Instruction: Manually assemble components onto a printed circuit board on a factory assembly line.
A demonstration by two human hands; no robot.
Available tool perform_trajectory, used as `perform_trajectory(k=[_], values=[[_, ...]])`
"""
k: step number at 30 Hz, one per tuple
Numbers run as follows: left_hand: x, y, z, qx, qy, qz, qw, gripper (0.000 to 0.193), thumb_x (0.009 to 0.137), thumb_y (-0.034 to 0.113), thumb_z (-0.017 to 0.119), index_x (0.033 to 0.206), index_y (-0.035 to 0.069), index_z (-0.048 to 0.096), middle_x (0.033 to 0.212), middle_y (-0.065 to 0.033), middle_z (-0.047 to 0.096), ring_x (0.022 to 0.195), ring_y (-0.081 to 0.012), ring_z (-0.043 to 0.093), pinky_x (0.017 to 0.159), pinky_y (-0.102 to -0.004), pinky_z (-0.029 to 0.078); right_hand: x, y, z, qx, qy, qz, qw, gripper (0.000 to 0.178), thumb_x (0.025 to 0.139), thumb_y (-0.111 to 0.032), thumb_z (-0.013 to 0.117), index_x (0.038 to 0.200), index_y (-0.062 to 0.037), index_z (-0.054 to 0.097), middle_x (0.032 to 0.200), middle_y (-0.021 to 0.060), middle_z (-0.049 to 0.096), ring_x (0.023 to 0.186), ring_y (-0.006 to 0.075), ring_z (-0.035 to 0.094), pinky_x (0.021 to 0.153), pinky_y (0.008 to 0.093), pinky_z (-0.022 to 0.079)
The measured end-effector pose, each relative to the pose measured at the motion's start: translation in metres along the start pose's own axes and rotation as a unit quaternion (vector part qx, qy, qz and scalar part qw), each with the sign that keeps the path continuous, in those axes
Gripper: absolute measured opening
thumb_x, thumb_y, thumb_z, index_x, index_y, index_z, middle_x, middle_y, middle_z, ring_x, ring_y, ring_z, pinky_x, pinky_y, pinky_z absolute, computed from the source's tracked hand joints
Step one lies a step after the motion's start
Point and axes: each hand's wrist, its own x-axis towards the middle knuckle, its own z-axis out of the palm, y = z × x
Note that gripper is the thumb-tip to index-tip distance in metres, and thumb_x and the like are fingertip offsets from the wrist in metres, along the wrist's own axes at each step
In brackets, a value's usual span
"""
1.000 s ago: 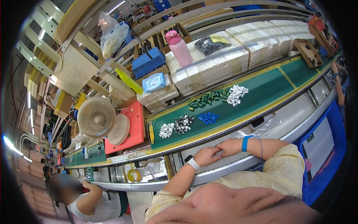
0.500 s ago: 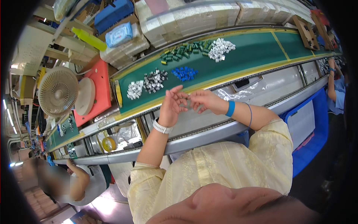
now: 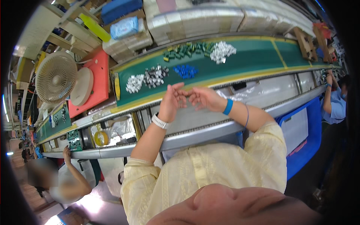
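Note:
My left hand (image 3: 174, 102), with a white watch band at its wrist, hovers over the near rail of the line, palm turned inward and fingers apart. Facing it, my right hand (image 3: 205, 99) has loosely bent, separated fingers, with a blue band at the wrist. The fingertips come close together, and I see nothing held between them. Just beyond lie small piles on the green belt (image 3: 247, 60): blue parts (image 3: 185, 71), black-and-white parts (image 3: 156, 76) and white parts (image 3: 135, 83). Farther back are green cylindrical parts (image 3: 189, 51) and white connector-like blocks (image 3: 223, 51).
A fan (image 3: 56, 77) stands left beside a red board (image 3: 98, 84). Foam boxes (image 3: 195, 20) line the far side. A co-worker's hand (image 3: 66, 154) is near green circuit boards (image 3: 75, 141); another person works far right. A blue bin (image 3: 313, 131) sits at right.
The view has shifted slightly. My hands stay close together, the right fingers a little more bent. At left, the co-worker's arm has reached up toward the circuit boards.

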Motion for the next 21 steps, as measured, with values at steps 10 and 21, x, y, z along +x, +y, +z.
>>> perform_trajectory(k=[10, 21], values=[[0.001, -0.012, -0.013, 0.082, 0.027, 0.082, 0.993, 0.041, 0.095, 0.040, 0.038, 0.115, 0.006, 0.051, 0.085, -0.0006, 0.056, 0.061, -0.0046, 0.047, 0.050, -0.0175, 0.037, 0.008, 0.012, 0.009, -0.280, 0.050, -0.146, 0.948, 0.024, 0.090, -0.026, 0.053, 0.099, -0.0046, 0.056, 0.078, 0.0012, 0.059, 0.066, 0.0092, 0.055, 0.059, 0.0239, 0.048], [-0.084, 0.035, -0.035, 0.144, 0.055, 0.238, 0.959, 0.026, 0.090, 0.017, 0.054, 0.112, 0.003, 0.054, 0.088, 0.0001, 0.059, 0.072, -0.0040, 0.051, 0.063, -0.0189, 0.043, -0.008, 0.004, 0.018, -0.614, 0.126, -0.396, 0.672, 0.012, 0.081, -0.012, 0.062, 0.083, -0.0004, 0.063, 0.058, 0.0035, 0.057, 0.052, 0.0085, 0.052, 0.048, 0.0228, 0.041]])
